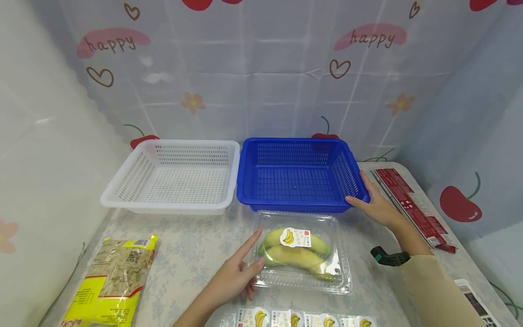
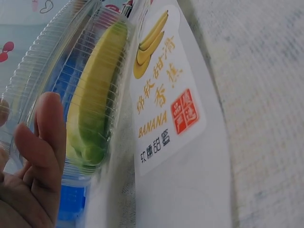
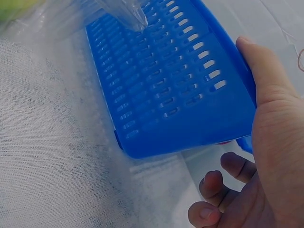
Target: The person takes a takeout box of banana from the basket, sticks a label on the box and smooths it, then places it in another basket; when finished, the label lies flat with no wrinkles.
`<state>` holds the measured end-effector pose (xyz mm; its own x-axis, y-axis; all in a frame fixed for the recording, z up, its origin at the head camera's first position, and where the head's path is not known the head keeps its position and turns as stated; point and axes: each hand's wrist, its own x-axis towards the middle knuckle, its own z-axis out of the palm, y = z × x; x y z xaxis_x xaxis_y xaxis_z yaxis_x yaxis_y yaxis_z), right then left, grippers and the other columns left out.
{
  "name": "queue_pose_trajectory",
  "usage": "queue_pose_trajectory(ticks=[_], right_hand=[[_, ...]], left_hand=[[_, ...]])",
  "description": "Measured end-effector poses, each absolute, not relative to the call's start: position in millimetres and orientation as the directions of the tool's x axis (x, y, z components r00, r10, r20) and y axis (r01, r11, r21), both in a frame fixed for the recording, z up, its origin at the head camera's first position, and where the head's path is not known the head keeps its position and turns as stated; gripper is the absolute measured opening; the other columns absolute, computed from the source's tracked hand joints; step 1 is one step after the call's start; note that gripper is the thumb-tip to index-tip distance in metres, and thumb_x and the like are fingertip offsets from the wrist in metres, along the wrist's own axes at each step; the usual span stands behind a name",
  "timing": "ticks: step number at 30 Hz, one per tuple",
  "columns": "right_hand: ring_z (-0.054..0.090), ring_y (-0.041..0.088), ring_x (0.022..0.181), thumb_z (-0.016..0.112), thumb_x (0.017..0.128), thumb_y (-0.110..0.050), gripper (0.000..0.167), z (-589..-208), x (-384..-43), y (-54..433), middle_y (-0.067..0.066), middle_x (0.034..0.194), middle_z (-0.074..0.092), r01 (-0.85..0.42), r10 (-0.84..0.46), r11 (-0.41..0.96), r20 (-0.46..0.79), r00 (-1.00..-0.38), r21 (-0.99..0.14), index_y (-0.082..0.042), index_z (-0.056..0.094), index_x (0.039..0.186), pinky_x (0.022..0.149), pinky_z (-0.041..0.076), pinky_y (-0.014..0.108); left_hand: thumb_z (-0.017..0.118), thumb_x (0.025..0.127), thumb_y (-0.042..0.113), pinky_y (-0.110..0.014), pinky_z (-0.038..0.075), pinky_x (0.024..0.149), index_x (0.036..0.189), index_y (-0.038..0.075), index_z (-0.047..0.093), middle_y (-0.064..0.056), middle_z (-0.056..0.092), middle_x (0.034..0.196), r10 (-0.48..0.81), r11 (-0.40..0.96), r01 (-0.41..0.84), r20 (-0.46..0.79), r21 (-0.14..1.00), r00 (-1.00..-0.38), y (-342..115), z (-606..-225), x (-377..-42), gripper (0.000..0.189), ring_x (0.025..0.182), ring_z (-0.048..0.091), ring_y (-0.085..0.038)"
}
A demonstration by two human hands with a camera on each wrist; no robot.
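A clear plastic box [image 1: 300, 284] holding green-yellow bananas [image 1: 296, 256] lies in the middle of the table, a banana label on its lid. My left hand [image 1: 234, 277] holds its left edge, thumb over the edge and index finger along the side. In the left wrist view, bent fingers [image 2: 50, 123] show beside the box's ribbed wall. Just behind the box stands a blue basket [image 1: 292, 204] with nothing in it. My right hand [image 1: 377, 206] grips its front right corner, thumb [image 3: 261, 64] over the rim; the lower fingers curl loosely below.
A white basket [image 1: 171, 206] stands left of the blue one. At the front left lies a yellow-and-clear food bag [image 1: 110, 281]. Banana label stickers [image 1: 306, 319] lie along the near edge, and red flat packaging [image 1: 412, 204] sits at the right. A printed curtain encloses the table.
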<state>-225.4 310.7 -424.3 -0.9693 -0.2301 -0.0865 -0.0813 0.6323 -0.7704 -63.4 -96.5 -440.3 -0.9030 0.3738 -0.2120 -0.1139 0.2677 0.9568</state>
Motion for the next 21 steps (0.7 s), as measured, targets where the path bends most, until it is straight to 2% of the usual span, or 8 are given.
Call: queue_pose_trajectory(ticks=[3,9,21], right_hand=[[0.008,0.055,0.147,0.06,0.098,-0.04,0.102,-424.4,-225.7,310.3,0.025,0.164,-0.009,-0.083,-0.235,0.619,-0.083,-0.969,-0.781,-0.023,-0.021,0.156,0.108,0.019,0.076],[0.007,0.055,0.147,0.06,0.097,-0.042,0.102,-424.4,-224.9,311.3,0.023,0.165,-0.011,-0.079,-0.238,0.615,-0.089,-0.967,-0.784,-0.025,-0.022,0.156,0.109,0.019,0.076],[0.009,0.055,0.147,0.06,0.098,-0.038,0.102,-422.7,-224.3,309.6,0.021,0.165,-0.011,-0.076,-0.239,0.611,-0.091,-0.967,-0.788,-0.022,-0.023,0.156,0.109,0.02,0.075]], left_hand=[[0.057,0.1,0.041,-0.038,0.055,0.046,0.152,0.055,0.018,-0.011,0.063,0.063,0.38,0.273,-0.105,-0.207,0.956,-0.901,-99.1,-440.5,-61.3,0.067,0.052,0.065,-0.022],[0.056,0.101,0.039,-0.037,0.056,0.048,0.155,0.05,0.015,-0.011,0.064,0.063,0.399,0.263,-0.092,-0.195,0.96,-0.896,-103.2,-441.7,-58.5,0.069,0.052,0.065,-0.018],[0.057,0.101,0.034,-0.043,0.058,0.053,0.153,0.053,0.018,-0.011,0.064,0.068,0.373,0.207,-0.124,-0.196,0.97,-0.907,-113.4,-440.4,-47.9,0.068,0.056,0.066,-0.018]])
